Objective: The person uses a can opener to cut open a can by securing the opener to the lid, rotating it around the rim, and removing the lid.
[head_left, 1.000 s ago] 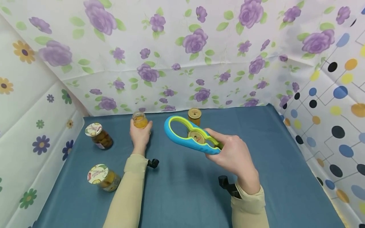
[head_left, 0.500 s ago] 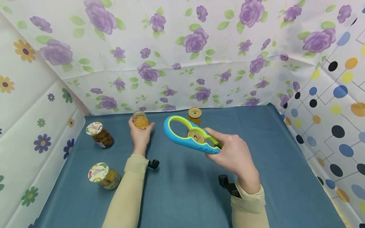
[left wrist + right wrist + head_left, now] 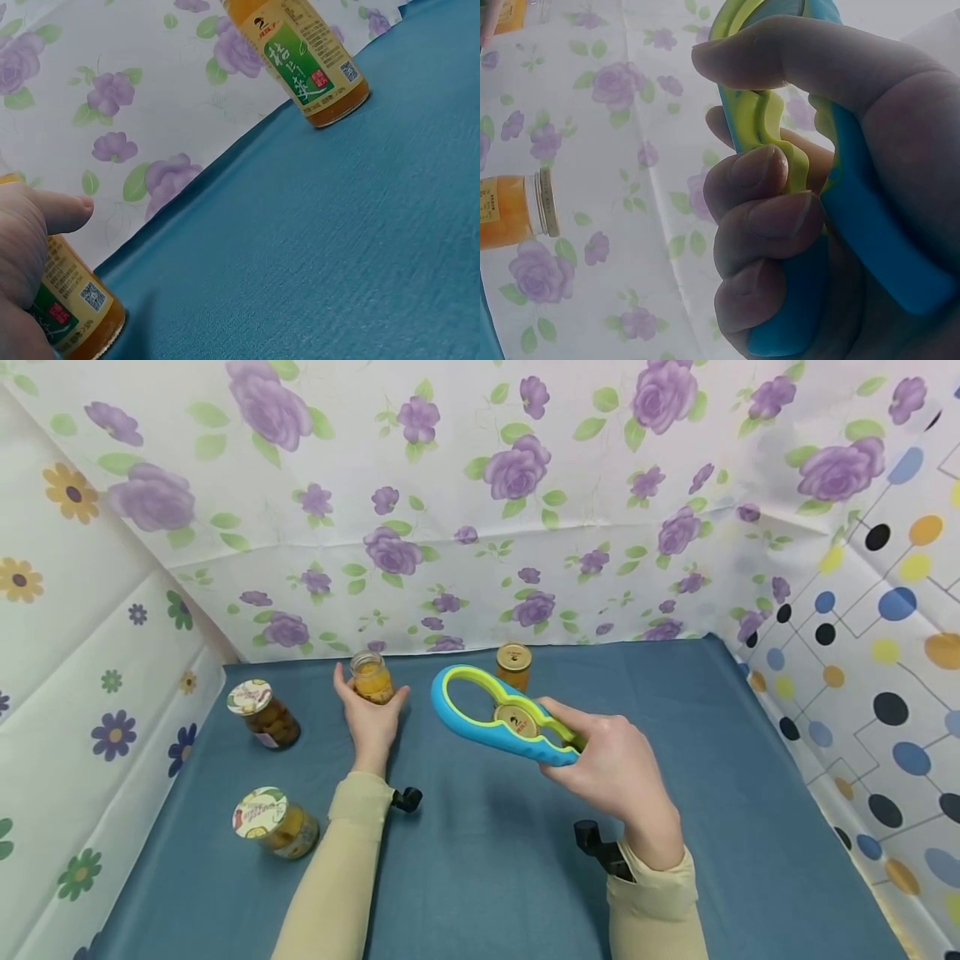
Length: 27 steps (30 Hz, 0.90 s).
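Note:
My left hand [image 3: 371, 731] is around a lidless glass jar [image 3: 372, 682] of orange contents near the table's back edge. Its fingers and thumb are spread and fairly straight, standing off the glass. In the left wrist view the thumb sticks out beside the labelled jar [image 3: 86, 319]. Raised over the table, my right hand [image 3: 618, 764] grips a blue and lime-green jar opener [image 3: 504, 743] by its handles. A gold lid [image 3: 517, 720] sits within the opener's middle opening. The right wrist view shows curled fingers [image 3: 769, 225] around the handles.
A second orange jar [image 3: 513, 670], with its gold lid on, stands at the back beyond the opener. On the left stand a jar of brown contents [image 3: 272, 724] and a jar of yellowish pieces [image 3: 291, 833], both with patterned lids. Patterned cloth walls [image 3: 465, 585] border the blue table [image 3: 480, 877].
My left hand's fingers and thumb have spread wider, away from the lidless jar, and the hand has drawn slightly back. The right hand with the opener and lid has stayed put.

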### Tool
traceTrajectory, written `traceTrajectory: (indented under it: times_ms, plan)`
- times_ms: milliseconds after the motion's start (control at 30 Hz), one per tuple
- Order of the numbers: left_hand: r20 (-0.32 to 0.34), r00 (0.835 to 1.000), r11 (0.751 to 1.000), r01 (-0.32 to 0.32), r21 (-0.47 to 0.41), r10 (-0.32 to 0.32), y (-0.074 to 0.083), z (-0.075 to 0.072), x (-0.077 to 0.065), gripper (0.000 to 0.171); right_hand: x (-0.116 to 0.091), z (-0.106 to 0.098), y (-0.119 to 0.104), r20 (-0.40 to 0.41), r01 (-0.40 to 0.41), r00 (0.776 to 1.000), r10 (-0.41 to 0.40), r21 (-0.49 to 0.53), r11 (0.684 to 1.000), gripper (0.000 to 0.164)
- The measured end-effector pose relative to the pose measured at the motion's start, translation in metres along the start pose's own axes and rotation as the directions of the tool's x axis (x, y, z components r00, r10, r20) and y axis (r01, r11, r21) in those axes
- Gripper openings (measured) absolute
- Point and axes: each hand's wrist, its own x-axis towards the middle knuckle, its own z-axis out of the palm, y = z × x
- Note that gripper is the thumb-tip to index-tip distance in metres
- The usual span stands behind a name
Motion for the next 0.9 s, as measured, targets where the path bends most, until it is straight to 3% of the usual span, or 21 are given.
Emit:
traceTrajectory:
  times_ms: [267, 533, 633, 800, 867, 900]
  plan:
    - [-0.012, 0.998, 0.998, -0.06, -0.01, 0.06, 0.011, -0.004, -0.016, 0.124, -0.001, -0.001, 0.002, -0.032, -0.005, 0.999, 0.005, 0.005, 1.0, 0.066]
    - [-0.032, 0.969, 0.969, -0.246, 0.012, 0.246, 0.029, -0.012, -0.048, 0.12, -0.001, 0.001, 0.002, -0.062, -0.002, 0.998, 0.003, 0.02, 1.0, 0.066]
    - [-0.066, 0.939, 0.941, -0.338, -0.014, 0.336, 0.038, -0.013, -0.058, 0.116, -0.001, 0.001, 0.001, -0.068, 0.006, 0.998, -0.005, 0.014, 1.0, 0.066]
    - [-0.131, 0.859, 0.859, -0.507, -0.077, 0.495, 0.055, -0.013, -0.074, 0.092, -0.001, 0.001, -0.001, -0.099, 0.035, 0.994, -0.035, 0.001, 0.999, 0.068]
    - [-0.136, 0.85, 0.837, -0.525, -0.15, 0.509, 0.064, -0.014, -0.083, 0.083, -0.003, 0.001, -0.003, -0.111, 0.056, 0.992, -0.056, 0.001, 0.998, 0.069]
    - [-0.127, 0.857, 0.832, -0.515, -0.205, 0.499, 0.07, -0.014, -0.089, 0.08, -0.003, 0.002, -0.003, -0.118, 0.068, 0.991, -0.067, 0.002, 0.998, 0.069]
